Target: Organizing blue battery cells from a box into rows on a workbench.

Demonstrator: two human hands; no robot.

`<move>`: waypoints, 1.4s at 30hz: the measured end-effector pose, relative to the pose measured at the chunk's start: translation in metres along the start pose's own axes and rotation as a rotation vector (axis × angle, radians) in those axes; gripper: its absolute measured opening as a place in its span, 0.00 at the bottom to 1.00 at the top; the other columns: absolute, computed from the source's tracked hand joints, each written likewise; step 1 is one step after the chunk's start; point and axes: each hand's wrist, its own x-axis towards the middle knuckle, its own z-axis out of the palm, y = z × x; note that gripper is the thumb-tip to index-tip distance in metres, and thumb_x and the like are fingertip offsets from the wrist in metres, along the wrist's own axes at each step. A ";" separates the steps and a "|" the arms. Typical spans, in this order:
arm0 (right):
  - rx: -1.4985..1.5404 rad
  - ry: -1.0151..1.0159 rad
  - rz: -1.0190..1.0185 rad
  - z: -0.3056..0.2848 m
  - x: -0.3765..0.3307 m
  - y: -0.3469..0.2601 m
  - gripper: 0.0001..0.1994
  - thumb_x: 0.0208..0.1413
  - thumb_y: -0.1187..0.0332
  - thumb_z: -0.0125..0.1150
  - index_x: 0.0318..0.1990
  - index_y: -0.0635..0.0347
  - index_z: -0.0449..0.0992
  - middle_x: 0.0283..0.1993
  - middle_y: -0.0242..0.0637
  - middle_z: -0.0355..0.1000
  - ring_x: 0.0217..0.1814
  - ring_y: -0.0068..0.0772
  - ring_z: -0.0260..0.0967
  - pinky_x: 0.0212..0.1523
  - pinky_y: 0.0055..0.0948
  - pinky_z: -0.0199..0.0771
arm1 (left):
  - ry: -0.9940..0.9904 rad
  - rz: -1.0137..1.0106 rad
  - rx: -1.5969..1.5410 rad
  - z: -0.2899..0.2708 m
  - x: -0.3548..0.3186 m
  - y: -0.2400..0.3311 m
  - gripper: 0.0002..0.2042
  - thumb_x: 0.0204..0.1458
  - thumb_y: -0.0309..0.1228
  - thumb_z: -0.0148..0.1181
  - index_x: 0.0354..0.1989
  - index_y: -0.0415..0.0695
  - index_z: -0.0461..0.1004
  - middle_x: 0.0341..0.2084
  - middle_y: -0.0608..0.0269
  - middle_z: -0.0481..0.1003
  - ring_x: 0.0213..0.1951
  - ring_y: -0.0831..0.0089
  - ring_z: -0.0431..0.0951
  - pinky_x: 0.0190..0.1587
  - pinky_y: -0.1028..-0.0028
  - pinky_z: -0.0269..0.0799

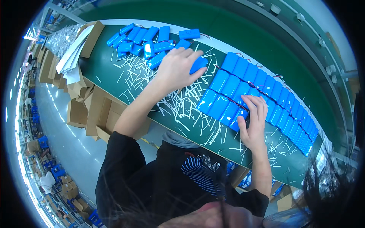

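Note:
My left hand point(178, 69) reaches over the middle of the green bench, its thumb and fingers around a blue wrapped battery pack point(199, 65). Just beyond it lies a loose pile of similar packs point(141, 35), some tilted over each other. On the right, my right hand point(254, 119) rests at the near edge of packs laid side by side in rows point(230, 85). Its fingers are apart, the tips touching the packs; the hand hides part of the row beneath. Thin dark and red wires with small white plugs run between the rows.
Many thin white strips point(186, 102) lie scattered over the bench top point(106, 72). White sheets point(74, 57) and a cardboard piece point(93, 38) stand at the left end. Open cardboard boxes point(99, 110) are below the bench's left edge. A pale rail point(152, 22) borders the far side.

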 end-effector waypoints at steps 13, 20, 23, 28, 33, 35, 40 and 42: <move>0.022 0.019 0.028 -0.003 -0.002 -0.001 0.25 0.64 0.63 0.59 0.67 0.59 0.73 0.66 0.42 0.70 0.70 0.49 0.63 0.79 0.55 0.52 | -0.142 -0.030 0.076 0.012 0.014 -0.040 0.16 0.64 0.39 0.68 0.54 0.44 0.82 0.49 0.58 0.82 0.44 0.60 0.80 0.51 0.66 0.79; 0.025 0.033 0.022 -0.004 -0.005 0.000 0.25 0.63 0.63 0.61 0.67 0.59 0.73 0.64 0.42 0.70 0.68 0.48 0.64 0.78 0.55 0.53 | -0.296 0.072 -0.010 0.016 0.046 -0.056 0.14 0.67 0.35 0.65 0.58 0.46 0.83 0.53 0.57 0.83 0.48 0.62 0.81 0.55 0.68 0.78; 0.036 0.027 0.021 -0.005 -0.003 0.001 0.25 0.63 0.64 0.61 0.67 0.59 0.73 0.64 0.42 0.70 0.68 0.48 0.64 0.78 0.54 0.54 | -0.138 0.123 0.101 0.028 0.059 -0.081 0.14 0.68 0.33 0.63 0.60 0.48 0.83 0.50 0.57 0.84 0.49 0.61 0.82 0.56 0.68 0.79; 0.044 0.033 0.031 -0.006 -0.003 0.002 0.25 0.63 0.64 0.62 0.67 0.59 0.73 0.64 0.42 0.70 0.67 0.48 0.64 0.77 0.53 0.54 | -0.152 0.101 0.087 0.039 0.066 -0.087 0.14 0.70 0.36 0.61 0.59 0.49 0.84 0.49 0.59 0.85 0.48 0.61 0.83 0.55 0.68 0.81; 0.042 0.036 0.048 -0.005 -0.004 0.006 0.25 0.62 0.64 0.63 0.67 0.60 0.74 0.64 0.42 0.70 0.67 0.48 0.64 0.77 0.53 0.55 | -0.242 -0.023 -0.005 0.025 0.063 -0.071 0.15 0.72 0.38 0.59 0.59 0.48 0.84 0.51 0.60 0.84 0.46 0.60 0.84 0.52 0.68 0.82; 0.045 0.031 0.050 -0.005 -0.004 0.006 0.25 0.62 0.64 0.63 0.67 0.60 0.74 0.64 0.42 0.70 0.67 0.48 0.64 0.77 0.53 0.55 | -0.267 -0.066 -0.028 0.027 0.061 -0.071 0.15 0.72 0.39 0.59 0.59 0.48 0.84 0.52 0.60 0.84 0.46 0.60 0.84 0.52 0.68 0.83; 0.005 -0.017 0.060 -0.006 -0.005 0.006 0.25 0.64 0.65 0.59 0.68 0.60 0.72 0.67 0.45 0.70 0.71 0.53 0.63 0.76 0.51 0.56 | -0.135 -0.041 0.102 0.043 0.053 -0.082 0.15 0.71 0.39 0.57 0.55 0.47 0.85 0.54 0.59 0.84 0.48 0.61 0.84 0.52 0.66 0.82; 0.001 0.000 0.073 -0.007 -0.005 0.006 0.25 0.62 0.65 0.62 0.67 0.60 0.73 0.65 0.43 0.70 0.69 0.50 0.64 0.76 0.52 0.55 | -0.201 -0.013 0.082 0.043 0.053 -0.080 0.15 0.72 0.38 0.56 0.57 0.47 0.85 0.53 0.60 0.83 0.47 0.61 0.84 0.52 0.68 0.82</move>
